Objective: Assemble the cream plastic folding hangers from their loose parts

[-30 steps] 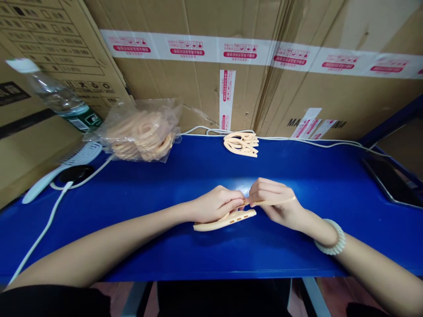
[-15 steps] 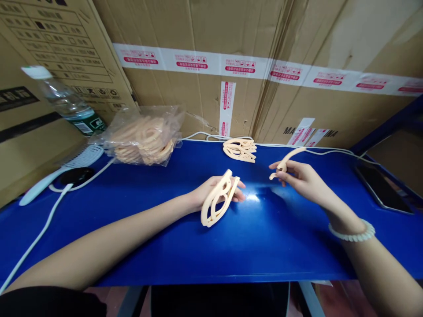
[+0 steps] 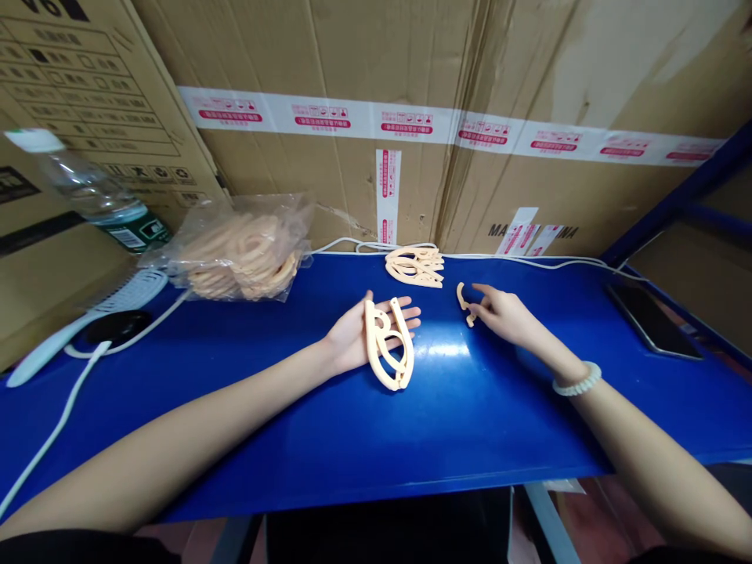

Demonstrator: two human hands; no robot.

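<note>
A beige plastic folding hanger [image 3: 405, 374], folded up, lies across the upturned palm of my left hand [image 3: 352, 333]. The fingers of that hand are stretched out behind the hanger. To the right, my right hand [image 3: 502, 315] pinches a small curved beige hanger piece [image 3: 461, 296] at its lower part, with the index finger lifted away. Part of this piece is hidden by the fingers. Behind the two hands, a flat stack of folded beige hangers [image 3: 413, 268] rests on the blue table [image 3: 329, 439].
At the left back sits a clear plastic bag [image 3: 240, 247] full of beige hangers. Near it are a water bottle [image 3: 99, 196], a pale hairbrush [image 3: 88, 325] and a black round pad [image 3: 121, 325] with a white cable. A phone [image 3: 652, 319] lies at the right. Cardboard boxes [image 3: 329, 172] wall the back.
My left hand has turned its palm up, and the hanger in it now stands more upright. My right hand has moved slightly left, and its piece has turned, showing a shorter outline.
</note>
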